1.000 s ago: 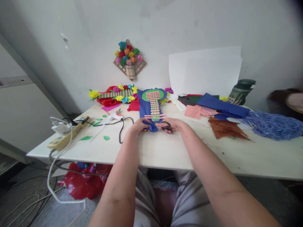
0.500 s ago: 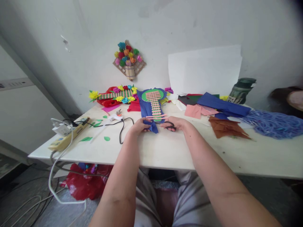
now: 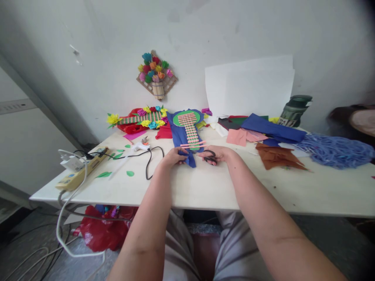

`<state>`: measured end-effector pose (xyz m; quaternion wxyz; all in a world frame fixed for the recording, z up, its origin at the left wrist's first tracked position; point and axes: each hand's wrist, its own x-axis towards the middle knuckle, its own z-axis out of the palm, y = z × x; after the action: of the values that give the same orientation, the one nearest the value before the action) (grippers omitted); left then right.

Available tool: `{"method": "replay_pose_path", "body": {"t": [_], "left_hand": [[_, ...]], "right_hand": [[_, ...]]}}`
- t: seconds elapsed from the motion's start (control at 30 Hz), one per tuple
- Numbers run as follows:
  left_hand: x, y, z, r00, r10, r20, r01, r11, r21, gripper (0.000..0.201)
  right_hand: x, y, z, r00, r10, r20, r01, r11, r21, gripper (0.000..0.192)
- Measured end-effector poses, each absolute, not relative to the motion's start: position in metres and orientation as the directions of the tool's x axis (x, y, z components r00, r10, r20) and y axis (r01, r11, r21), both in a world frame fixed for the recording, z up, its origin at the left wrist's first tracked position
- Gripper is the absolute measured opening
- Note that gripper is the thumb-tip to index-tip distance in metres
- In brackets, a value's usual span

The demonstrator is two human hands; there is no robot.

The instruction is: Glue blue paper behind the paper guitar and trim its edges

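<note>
At the middle of the table, my left hand [image 3: 175, 157] is closed on the lower edge of dark blue crepe paper [image 3: 177, 134], a corner of which hangs down beside the fingers. My right hand [image 3: 218, 153] grips black-handled scissors [image 3: 210, 157], their blades pointing left toward that corner. On the blue paper lies a spoon-shaped green card with a lattice of pink sticks [image 3: 191, 130] on it. Loose pink sticks [image 3: 187, 146] cross its narrow end just above my hands. Whether the blades are in the paper is hard to make out.
Left are a yellow power strip [image 3: 74, 177], a white glue gun [image 3: 140, 146] with a black cord, and green paper leaves [image 3: 130, 173]. A flower-trimmed lattice piece [image 3: 146, 118] lies behind. Right are brown paper [image 3: 277, 156], blue strands [image 3: 336, 150] and a dark green bottle [image 3: 295, 111].
The camera view has shifted slightly. Both hands stay at the lower edge of the blue paper, and the scissors' handles look a little further apart.
</note>
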<state>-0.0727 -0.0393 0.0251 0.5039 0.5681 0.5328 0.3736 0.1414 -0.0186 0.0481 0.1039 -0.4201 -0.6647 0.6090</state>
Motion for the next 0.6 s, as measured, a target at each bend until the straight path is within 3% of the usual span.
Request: {"method": "replay_pose_path", "body": {"t": [0.37, 0.6], "left_hand": [[-0.073, -0.04, 0.027, 0.156, 0.977, -0.142, 0.251, 0.1, 0.963, 0.023], [-0.074, -0.038, 0.024, 0.167, 0.978, -0.122, 0.252, 0.077, 0.965, 0.021]], "right_hand": [[0.134, -0.016, 0.044, -0.623, 0.693, -0.362, 0.433, -0.08, -0.898, 0.047], [0.129, -0.02, 0.049, -0.611, 0.74, -0.282, 0.436, 0.017, -0.9, 0.042]]}}
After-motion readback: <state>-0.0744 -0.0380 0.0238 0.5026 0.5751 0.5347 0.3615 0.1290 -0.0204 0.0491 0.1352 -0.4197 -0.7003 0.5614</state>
